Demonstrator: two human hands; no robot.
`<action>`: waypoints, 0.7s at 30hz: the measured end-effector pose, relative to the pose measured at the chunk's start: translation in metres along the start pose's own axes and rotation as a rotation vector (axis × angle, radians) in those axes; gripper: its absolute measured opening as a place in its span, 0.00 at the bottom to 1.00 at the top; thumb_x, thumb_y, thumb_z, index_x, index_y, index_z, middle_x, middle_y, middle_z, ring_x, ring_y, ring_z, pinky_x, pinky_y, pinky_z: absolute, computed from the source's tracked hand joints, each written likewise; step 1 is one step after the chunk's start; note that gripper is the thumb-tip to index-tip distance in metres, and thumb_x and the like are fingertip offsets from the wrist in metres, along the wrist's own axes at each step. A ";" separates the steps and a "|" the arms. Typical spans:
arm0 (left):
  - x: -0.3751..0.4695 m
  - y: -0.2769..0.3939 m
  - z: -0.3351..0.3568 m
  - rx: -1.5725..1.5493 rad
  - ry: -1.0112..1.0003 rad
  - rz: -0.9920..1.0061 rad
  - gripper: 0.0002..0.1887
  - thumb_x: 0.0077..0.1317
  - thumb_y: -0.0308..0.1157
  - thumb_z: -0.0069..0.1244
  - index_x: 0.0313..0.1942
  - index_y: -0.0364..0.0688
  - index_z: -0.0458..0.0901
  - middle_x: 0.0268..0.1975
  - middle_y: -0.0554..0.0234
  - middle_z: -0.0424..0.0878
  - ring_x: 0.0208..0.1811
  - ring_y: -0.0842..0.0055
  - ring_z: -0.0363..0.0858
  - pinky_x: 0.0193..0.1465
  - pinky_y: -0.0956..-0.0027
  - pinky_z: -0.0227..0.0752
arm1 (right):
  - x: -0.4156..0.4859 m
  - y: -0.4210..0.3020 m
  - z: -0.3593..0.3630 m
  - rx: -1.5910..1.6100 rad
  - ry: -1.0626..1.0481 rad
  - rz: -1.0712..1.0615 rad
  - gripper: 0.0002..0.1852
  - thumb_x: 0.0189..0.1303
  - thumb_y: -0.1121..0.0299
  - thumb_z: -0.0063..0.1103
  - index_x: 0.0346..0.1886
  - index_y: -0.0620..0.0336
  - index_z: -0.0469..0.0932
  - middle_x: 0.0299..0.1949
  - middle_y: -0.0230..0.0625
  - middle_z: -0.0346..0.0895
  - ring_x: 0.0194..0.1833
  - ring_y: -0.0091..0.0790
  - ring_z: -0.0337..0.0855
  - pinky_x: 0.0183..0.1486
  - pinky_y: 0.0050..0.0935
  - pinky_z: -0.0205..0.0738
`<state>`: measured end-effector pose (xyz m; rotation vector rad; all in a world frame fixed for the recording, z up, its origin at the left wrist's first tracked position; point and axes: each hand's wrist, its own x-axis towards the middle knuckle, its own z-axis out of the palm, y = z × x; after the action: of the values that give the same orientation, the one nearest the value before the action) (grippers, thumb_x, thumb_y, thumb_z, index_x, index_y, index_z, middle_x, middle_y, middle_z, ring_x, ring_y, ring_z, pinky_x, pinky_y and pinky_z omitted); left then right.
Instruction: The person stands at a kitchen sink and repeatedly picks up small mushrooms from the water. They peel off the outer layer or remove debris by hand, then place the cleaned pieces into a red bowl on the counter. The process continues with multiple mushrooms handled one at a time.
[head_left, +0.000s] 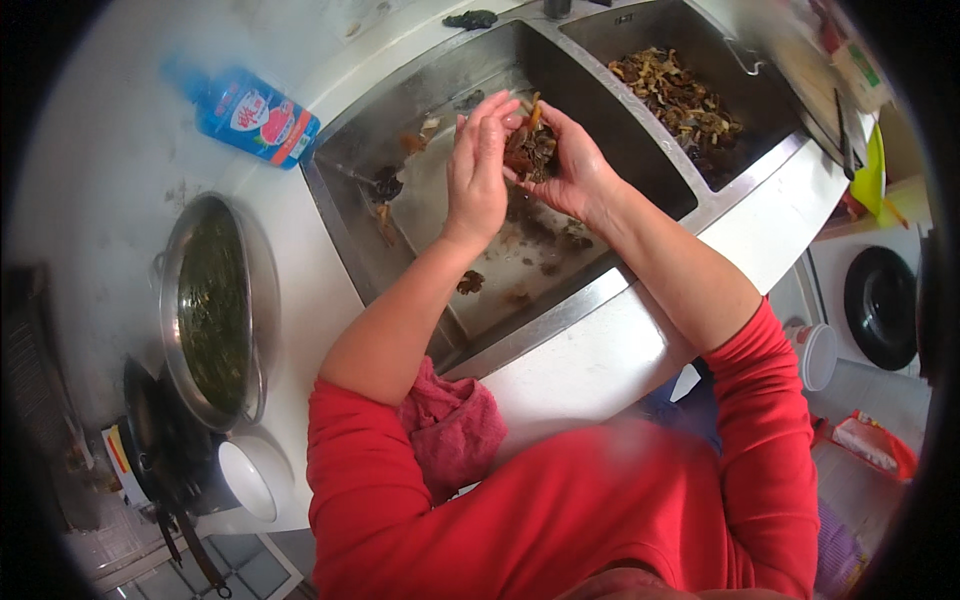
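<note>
Both my hands meet above the left sink basin (420, 247), around a clump of wet brown mushrooms (531, 154). Fingers of my right hand (581, 161) curl about the clump from the right and below. My left hand (480, 169) lies along its left side with the fingers fairly straight, touching it. Cloudy water stands in the basin, and dark mushroom pieces float in it, one small piece (470, 282) near the front. More brown and yellowish mushrooms (679, 101) lie heaped in the right basin.
A blue detergent bottle (251, 116) stands left of the sink. Nearer are a metal pot (214, 311) of dark green contents, a white bowl (255, 478) and black pans (161, 442). A pink cloth (457, 427) hangs at the counter's front edge. A round board (806, 97) leans at the right.
</note>
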<state>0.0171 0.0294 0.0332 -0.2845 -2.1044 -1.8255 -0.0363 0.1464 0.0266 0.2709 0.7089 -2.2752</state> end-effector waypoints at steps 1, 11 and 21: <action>0.000 0.003 -0.001 -0.029 -0.010 0.024 0.27 0.77 0.45 0.22 0.62 0.34 0.66 0.58 0.52 0.75 0.58 0.71 0.72 0.64 0.68 0.60 | -0.003 -0.003 -0.002 0.003 -0.002 0.007 0.21 0.74 0.54 0.32 0.41 0.61 0.72 0.37 0.41 0.78 0.41 0.38 0.81 0.47 0.38 0.81; -0.007 0.013 0.012 0.173 -0.039 0.078 0.25 0.77 0.42 0.23 0.58 0.32 0.68 0.57 0.48 0.75 0.60 0.68 0.70 0.68 0.65 0.54 | -0.020 -0.022 -0.024 -0.010 -0.010 -0.094 0.17 0.73 0.58 0.37 0.38 0.61 0.72 0.32 0.37 0.76 0.30 0.35 0.81 0.37 0.31 0.82; -0.014 0.038 0.038 -0.110 -0.105 -0.222 0.25 0.77 0.44 0.26 0.54 0.31 0.72 0.55 0.53 0.76 0.57 0.70 0.71 0.67 0.66 0.57 | -0.042 -0.031 -0.022 -0.017 0.069 -0.129 0.14 0.73 0.59 0.37 0.43 0.59 0.67 0.32 0.40 0.76 0.28 0.35 0.81 0.32 0.33 0.80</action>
<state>0.0388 0.0737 0.0580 -0.1836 -2.1845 -2.1003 -0.0288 0.2012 0.0374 0.3046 0.8019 -2.3897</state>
